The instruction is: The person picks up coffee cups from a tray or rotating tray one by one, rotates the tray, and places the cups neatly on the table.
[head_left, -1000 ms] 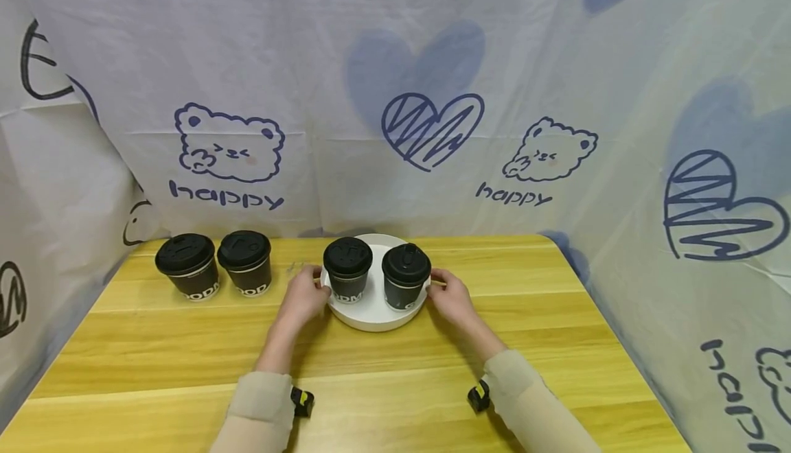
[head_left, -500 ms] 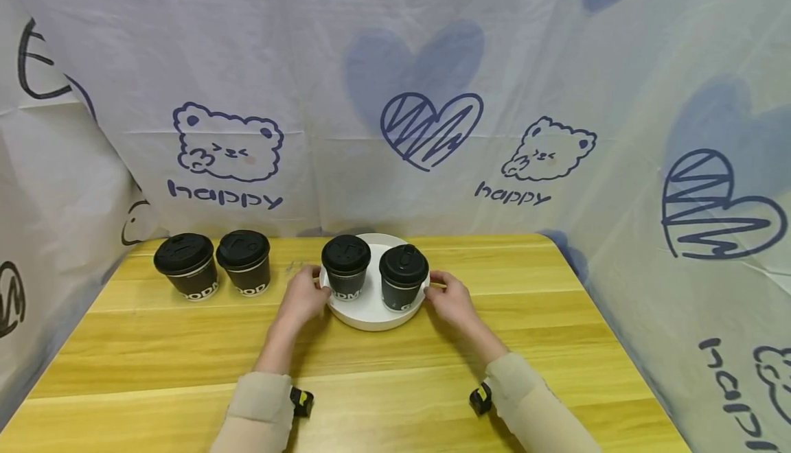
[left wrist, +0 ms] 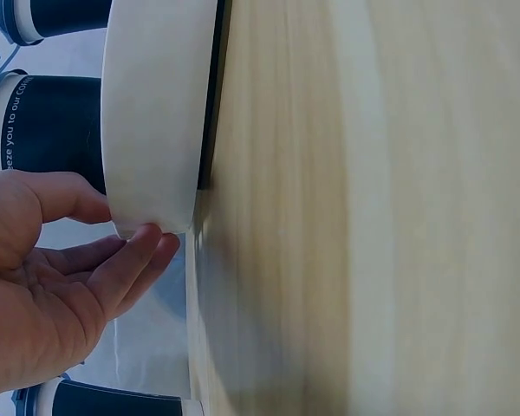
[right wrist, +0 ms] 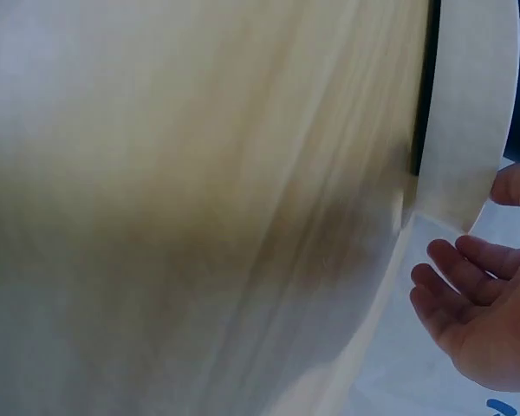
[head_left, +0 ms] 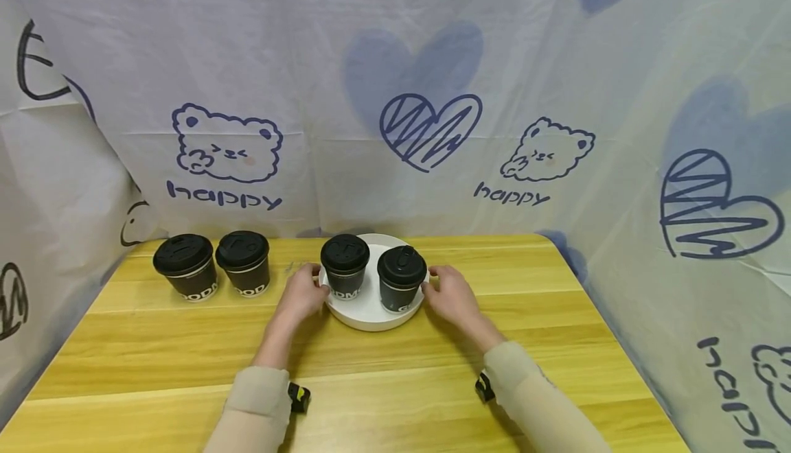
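Observation:
A round white tray (head_left: 371,319) with a raised rim sits toward the back of the table. On it stand two dark paper cups with black lids, a left cup (head_left: 345,266) and a right cup (head_left: 402,280). My left hand (head_left: 303,293) holds the tray's left side, thumb at the rim and fingertips against the outer wall (left wrist: 152,130). At the opposite side is my right hand (head_left: 452,295), its thumb touching the rim. In the right wrist view its other fingers (right wrist: 455,260) are loosely extended, the nearest fingertip right at the tray's edge.
Two more lidded dark cups, an outer one (head_left: 187,268) and an inner one (head_left: 244,264), stand at the back left of the wooden table (head_left: 383,398). A printed white cloth (head_left: 346,165) hangs close behind the table and along both sides.
My right hand has loosened and shifted slightly, its forearm swinging a little to the right. The left hand stays at the tray's side. The cups on the tray have shifted very slightly left in view.

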### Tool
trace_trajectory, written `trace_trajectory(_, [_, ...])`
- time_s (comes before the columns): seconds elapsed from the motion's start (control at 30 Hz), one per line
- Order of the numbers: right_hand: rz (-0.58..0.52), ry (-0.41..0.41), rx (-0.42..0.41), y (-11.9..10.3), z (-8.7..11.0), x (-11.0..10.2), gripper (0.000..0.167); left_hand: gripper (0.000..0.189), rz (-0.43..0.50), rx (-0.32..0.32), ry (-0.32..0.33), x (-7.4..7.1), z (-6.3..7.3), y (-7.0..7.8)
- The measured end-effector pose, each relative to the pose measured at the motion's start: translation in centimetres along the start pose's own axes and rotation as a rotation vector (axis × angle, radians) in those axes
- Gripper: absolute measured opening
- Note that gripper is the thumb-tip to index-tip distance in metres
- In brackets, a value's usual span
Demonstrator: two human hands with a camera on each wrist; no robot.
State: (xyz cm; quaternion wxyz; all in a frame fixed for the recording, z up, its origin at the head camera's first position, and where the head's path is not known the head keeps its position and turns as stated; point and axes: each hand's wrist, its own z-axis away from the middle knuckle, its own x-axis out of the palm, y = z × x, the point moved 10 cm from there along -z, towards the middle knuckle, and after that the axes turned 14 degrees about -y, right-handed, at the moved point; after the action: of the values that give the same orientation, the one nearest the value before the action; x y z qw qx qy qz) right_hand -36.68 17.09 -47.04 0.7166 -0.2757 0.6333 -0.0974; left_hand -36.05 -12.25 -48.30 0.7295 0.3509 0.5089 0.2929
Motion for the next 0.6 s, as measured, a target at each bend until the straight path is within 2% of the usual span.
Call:
trace_trajectory(0.4, [0.304, -0.072, -0.024, 0.0, -1.2, 0.8, 0.045, 0.054, -0.004, 0.005, 0.010, -0.2, 0.1, 0.0])
trace_trajectory(0.6, [0.354, -0.084, -0.033, 0.3, -1.4, 1.4, 0.045, 0.054, -0.008, 0.002, 0.009, -0.1, 0.1, -0.1])
